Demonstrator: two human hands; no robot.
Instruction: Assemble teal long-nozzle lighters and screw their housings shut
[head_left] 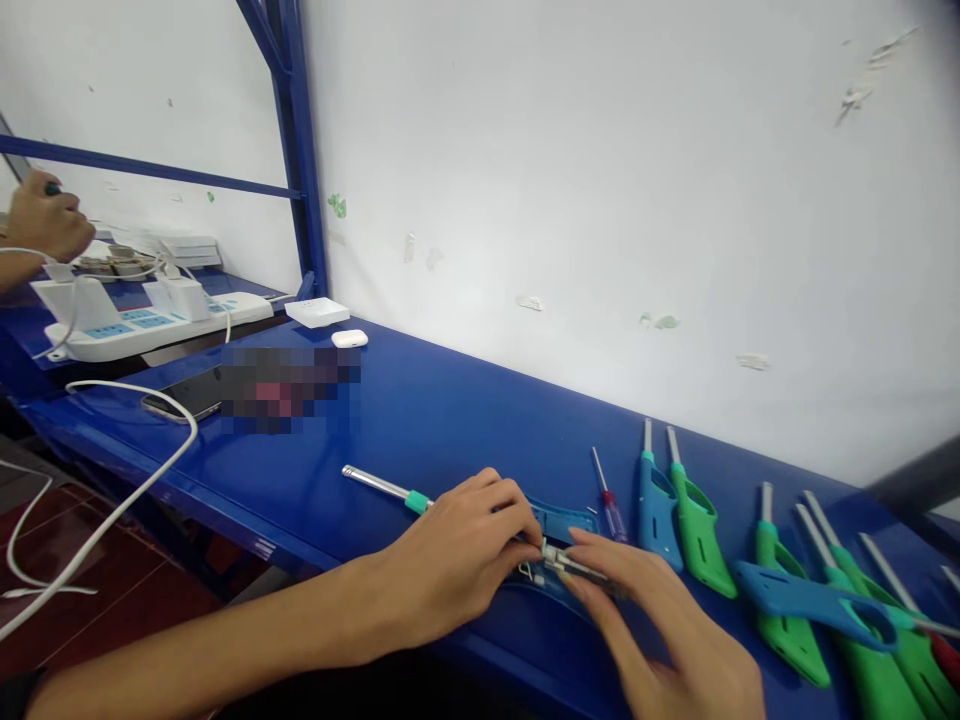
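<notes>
My left hand (465,550) is curled over a blue long-nosed lighter (562,525) lying opened on the blue table, its metal nozzle (375,483) sticking out to the left. Its fingertips pinch a small grey metal part (559,555) inside the lighter body. My right hand (660,620) meets it from the right, fingers pressed together on the same small part. A small red-handled screwdriver (611,510) lies just behind the hands.
Several green and blue lighters (697,530) lie in a row to the right. A phone (187,398), white cable (135,480), earbud case (349,338) and white box (316,312) sit at left. Another person's hand (41,220) works near a power strip (150,325).
</notes>
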